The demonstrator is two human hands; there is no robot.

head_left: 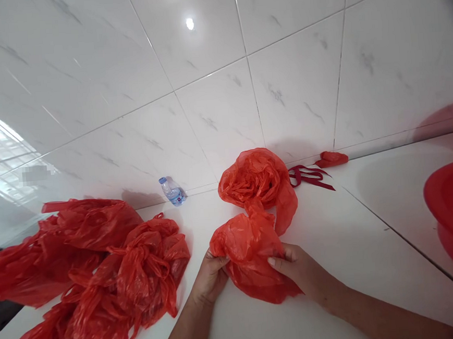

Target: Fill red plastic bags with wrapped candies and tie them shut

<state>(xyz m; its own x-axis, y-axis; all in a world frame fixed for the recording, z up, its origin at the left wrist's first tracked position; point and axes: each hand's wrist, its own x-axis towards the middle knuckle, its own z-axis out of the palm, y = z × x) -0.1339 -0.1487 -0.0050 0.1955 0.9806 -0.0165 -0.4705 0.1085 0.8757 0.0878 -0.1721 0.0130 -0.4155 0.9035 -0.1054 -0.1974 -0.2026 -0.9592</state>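
Between my hands hangs a thin red plastic bag (252,246), its near part spread wide over the white table. Its left edge is pinched by my left hand (211,275), thumb on top. On the right side, my right hand (296,263) grips the same bag, with the thumb lying over the film. Just beyond it, touching or joined by a twisted neck, sits a round bundle of crumpled red plastic (258,177). I cannot tell whether the bundle is part of the held bag. The fingertips beneath the film are hidden.
A heap of red plastic bags (140,270) covers the table's left side. Against the tiled wall (214,113) stand a small water bottle (174,194), dark red ribbon straps (309,176) and a small red roll (332,158). Red plastic baskets (443,189) are at far right.
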